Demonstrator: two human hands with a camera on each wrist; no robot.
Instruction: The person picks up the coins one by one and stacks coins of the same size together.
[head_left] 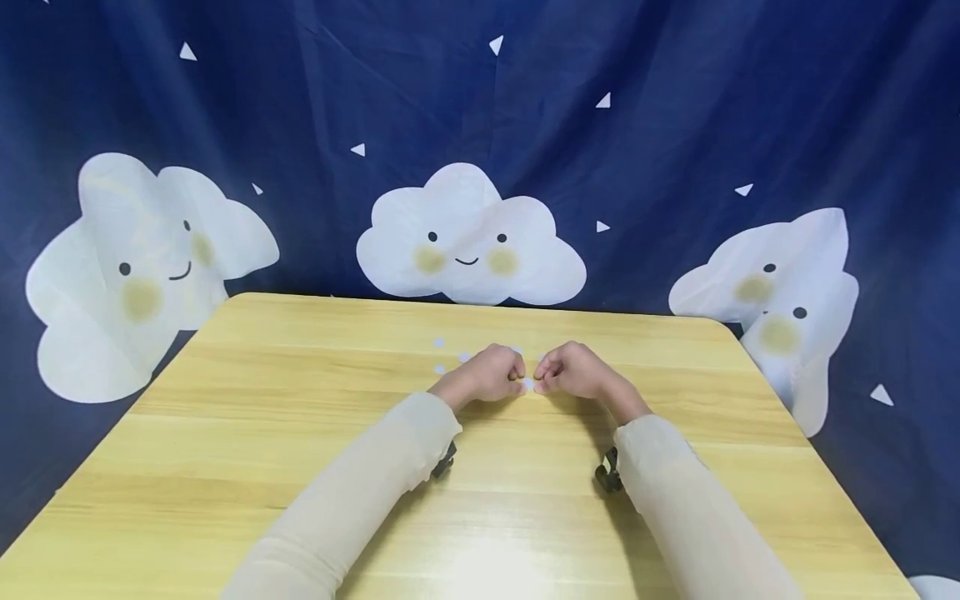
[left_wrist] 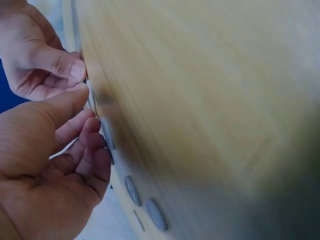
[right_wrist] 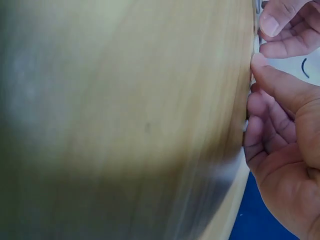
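Note:
Both bare hands meet over the far part of the wooden table point(head_left: 337, 433), with a small pale disc point(head_left: 528, 383) between them. My left hand point(head_left: 491, 372) comes in from the left with curled fingers; its thumb and fingertips pinch the disc's left edge. From the other side, my right hand point(head_left: 576, 371) pinches the right edge, its remaining fingers curled. In the left wrist view the disc point(left_wrist: 91, 96) shows edge-on by the thumb tip. The right wrist view sees my right hand point(right_wrist: 290, 140) close up, its fingertips partly hiding the disc.
More pale discs point(head_left: 439, 369) lie left of the hands, and another disc point(head_left: 516, 350) shows just behind them. Some grey-looking discs point(left_wrist: 156, 215) appear low in the left wrist view. A dark blue curtain point(head_left: 465, 92) with clouds hangs behind the table.

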